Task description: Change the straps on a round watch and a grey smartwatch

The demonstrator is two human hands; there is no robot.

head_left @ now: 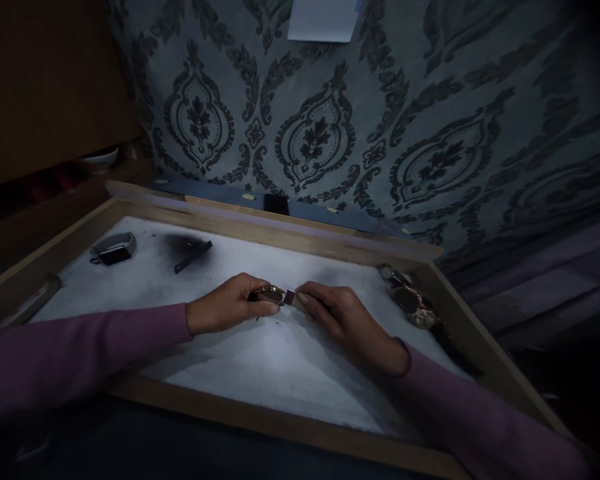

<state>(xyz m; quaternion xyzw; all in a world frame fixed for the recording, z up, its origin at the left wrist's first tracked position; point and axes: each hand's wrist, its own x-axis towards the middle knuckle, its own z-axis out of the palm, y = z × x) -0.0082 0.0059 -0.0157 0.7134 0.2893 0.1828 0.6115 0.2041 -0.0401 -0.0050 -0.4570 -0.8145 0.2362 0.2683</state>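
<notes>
From your head cam, your left hand (229, 305)'s pinching a round gold-rimmed watch (271, 294) over the middle of the white-floored wooden tray (260, 377). Your right hand (349, 320) pinches a small flat rectangular dark-ended piece (291, 298) right beside it, can't tell if touching.

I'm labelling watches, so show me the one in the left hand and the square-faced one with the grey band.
Gold-toned watch (272, 295), held in the left hand (231, 307): head view, on its case.
Grey-banded square-faced watch (116, 255): head view, on its dark screen.
</notes>
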